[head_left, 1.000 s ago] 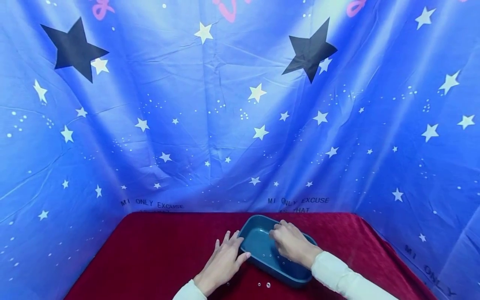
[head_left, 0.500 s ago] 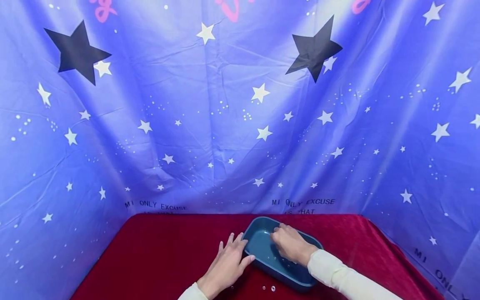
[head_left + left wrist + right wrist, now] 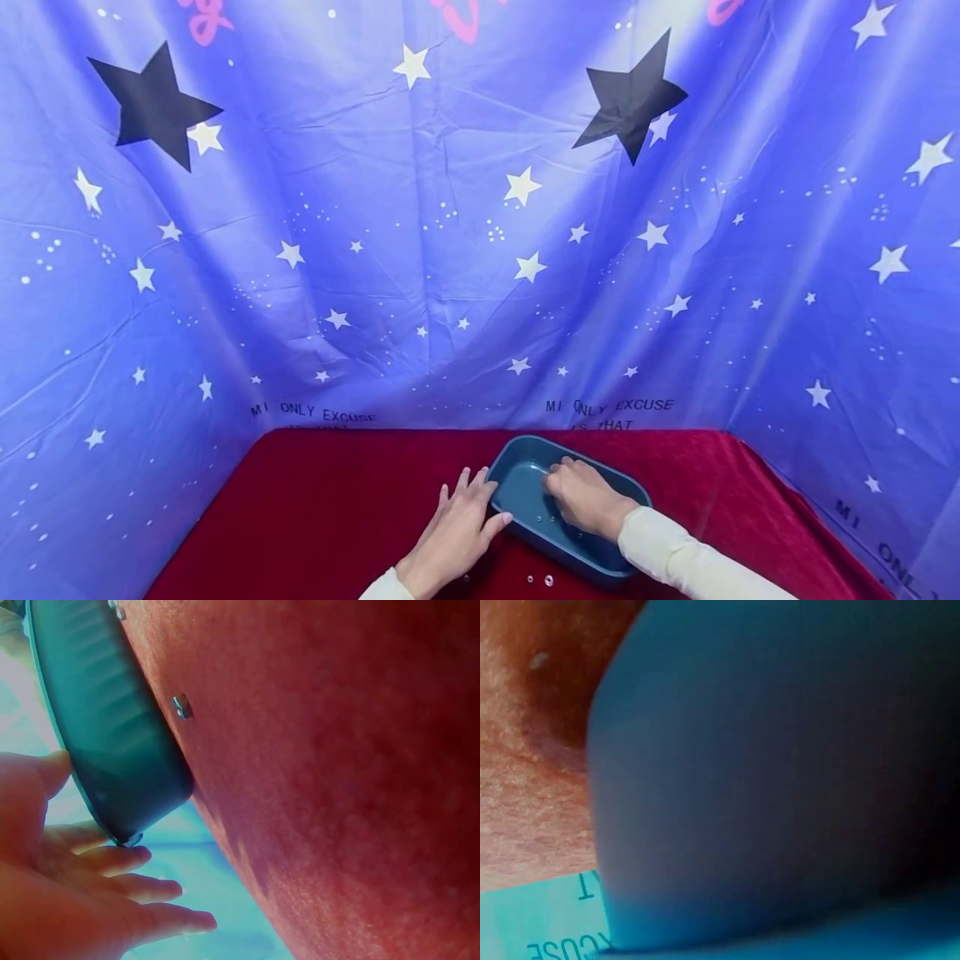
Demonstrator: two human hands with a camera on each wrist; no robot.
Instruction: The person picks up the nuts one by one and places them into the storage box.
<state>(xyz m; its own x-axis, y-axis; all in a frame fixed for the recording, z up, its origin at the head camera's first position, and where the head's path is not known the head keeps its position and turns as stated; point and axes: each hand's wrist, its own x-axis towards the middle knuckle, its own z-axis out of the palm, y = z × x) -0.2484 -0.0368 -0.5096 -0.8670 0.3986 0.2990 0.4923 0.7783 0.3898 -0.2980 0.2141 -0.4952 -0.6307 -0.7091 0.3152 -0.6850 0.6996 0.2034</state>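
Note:
A dark teal rectangular basin (image 3: pixel 517 479) stands at an angle on the red cloth, its side wall (image 3: pixel 97 712) large in the left wrist view. My left hand (image 3: pixel 457 525) touches its left end, thumb at the rim and the other fingers (image 3: pixel 161 915) spread straight past the corner. Inside the basin my right hand (image 3: pixel 588 497) reaches down with curled fingers. Their tips are hidden, and I cannot tell whether they hold anything. Small shiny pieces (image 3: pixel 552 519) that look like metal nuts lie on the basin floor. The right wrist view is mostly filled by the basin's blurred outer wall (image 3: pixel 742 787).
On the cloth in front of the basin lie a larger shiny ring-shaped nut (image 3: pixel 549 581) and a smaller one (image 3: pixel 530 578). Another small piece (image 3: pixel 467 577) sits beside my left wrist. Behind the red table (image 3: pixel 337 500) hangs a blue star-printed curtain (image 3: pixel 420 250).
The whole head view has shifted slightly, carrying basin and hands a little rightward. My right hand sits slightly nearer me in the basin, and fewer small pieces show beside it. The left hand keeps its place.

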